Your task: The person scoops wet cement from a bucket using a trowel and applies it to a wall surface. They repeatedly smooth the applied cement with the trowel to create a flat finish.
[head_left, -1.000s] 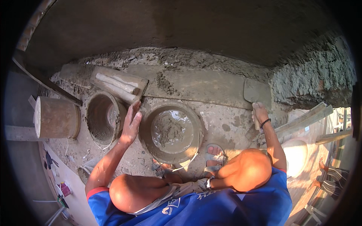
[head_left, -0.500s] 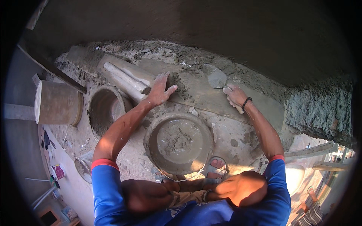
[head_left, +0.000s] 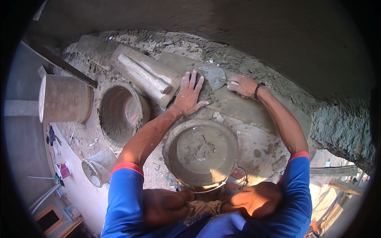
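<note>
My right hand (head_left: 243,86) is closed round the handle of a trowel (head_left: 215,77), whose flat, mortar-smeared blade points left over a grey board (head_left: 246,107). Fingers spread, my left hand (head_left: 189,95) lies on or just over wet mortar at the left of the blade; I cannot tell how firmly it touches. Mortar between the hand and the blade is partly hidden by my fingers. Below both hands, in front of my knees, stands a round bucket (head_left: 168,152) with wet grey mortar (head_left: 200,144) in it.
A pale pole (head_left: 145,74) rests on a board left of my left hand. Further left are an open mortar-caked bucket (head_left: 119,111), a bucket on its side (head_left: 65,98) and a small tipped pail (head_left: 97,168). A dark plastered wall (head_left: 270,39) rises beyond the board.
The trowel and my right hand have moved left, close to my left hand. My left hand has shifted right, its fingers now spread wider. The whole view has also shifted a little.
</note>
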Demonstrator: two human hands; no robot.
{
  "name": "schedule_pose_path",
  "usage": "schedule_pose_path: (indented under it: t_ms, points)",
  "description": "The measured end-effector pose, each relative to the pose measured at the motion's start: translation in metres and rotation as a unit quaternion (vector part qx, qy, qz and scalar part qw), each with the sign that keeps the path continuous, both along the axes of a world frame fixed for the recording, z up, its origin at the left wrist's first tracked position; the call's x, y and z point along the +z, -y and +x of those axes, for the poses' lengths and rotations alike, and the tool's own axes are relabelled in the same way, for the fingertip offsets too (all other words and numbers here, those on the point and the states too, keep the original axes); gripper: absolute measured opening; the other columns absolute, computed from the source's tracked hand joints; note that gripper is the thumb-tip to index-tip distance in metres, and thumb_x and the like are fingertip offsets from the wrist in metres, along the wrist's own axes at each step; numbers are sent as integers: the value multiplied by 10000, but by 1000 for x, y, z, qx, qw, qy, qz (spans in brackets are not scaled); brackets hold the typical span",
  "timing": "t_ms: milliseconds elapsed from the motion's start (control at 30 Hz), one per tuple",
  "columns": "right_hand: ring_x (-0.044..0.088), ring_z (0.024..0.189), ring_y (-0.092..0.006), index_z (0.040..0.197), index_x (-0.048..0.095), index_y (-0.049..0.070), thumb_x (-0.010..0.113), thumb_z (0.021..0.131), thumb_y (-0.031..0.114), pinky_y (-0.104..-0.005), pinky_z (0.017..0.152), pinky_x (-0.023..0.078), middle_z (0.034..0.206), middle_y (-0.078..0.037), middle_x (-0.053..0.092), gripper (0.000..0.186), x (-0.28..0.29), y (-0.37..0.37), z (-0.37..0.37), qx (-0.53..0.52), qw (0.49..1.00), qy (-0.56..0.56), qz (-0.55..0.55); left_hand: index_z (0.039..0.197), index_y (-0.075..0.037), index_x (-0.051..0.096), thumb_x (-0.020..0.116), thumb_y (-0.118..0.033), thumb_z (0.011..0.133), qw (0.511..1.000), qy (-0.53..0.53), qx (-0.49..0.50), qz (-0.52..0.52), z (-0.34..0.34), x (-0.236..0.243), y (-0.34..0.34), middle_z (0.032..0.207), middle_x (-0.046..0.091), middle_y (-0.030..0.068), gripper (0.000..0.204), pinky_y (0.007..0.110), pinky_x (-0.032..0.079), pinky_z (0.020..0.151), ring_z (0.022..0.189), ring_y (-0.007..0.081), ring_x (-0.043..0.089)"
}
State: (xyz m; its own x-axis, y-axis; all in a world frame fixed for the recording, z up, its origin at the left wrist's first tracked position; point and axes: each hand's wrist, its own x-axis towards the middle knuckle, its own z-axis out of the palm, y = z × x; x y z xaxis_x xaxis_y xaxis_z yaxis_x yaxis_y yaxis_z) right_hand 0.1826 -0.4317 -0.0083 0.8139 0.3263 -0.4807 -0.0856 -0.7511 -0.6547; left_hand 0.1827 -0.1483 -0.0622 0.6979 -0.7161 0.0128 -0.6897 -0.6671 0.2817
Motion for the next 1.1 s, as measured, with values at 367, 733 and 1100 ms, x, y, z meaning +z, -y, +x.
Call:
schedule_pose_path:
  t_ms: [367, 733, 1100]
  points:
    - [577, 478, -188, 1287, 538, -20, 570, 921, 299, -345, 459, 476, 700, -121, 618, 487, -11, -31, -62, -88, 981, -142, 94, 1515, -84, 224, 548, -509, 900, 999, 43, -33, 6, -1, -18, 1, 1564, 101, 266, 814, 549, 159, 1168, 1430, 493, 101]
    - [523, 499, -120, 1236, 532, -64, 576, 905, 252, -289, 503, 481, 719, -53, 550, 459, 69, -14, -101, -178, 962, -103, 181, 1495, 62, 136, 482, -404, 969, 952, -53, 86, -291, 30, 52, -9, 1539, 160, 304, 783, 489, 125, 1178, 1433, 458, 144]
    - [635, 902, -376, 1222, 562, -22, 620, 874, 257, -431, 758, 532, 1000, -213, 656, 450, 137, -40, -200, 99, 983, 155, -28, 1160, 43, 592, 574, -276, 960, 938, -86, 178, -285, 29, 69, -34, 1137, 655, 187, 377, 375, 472, 890, 999, 293, 632]
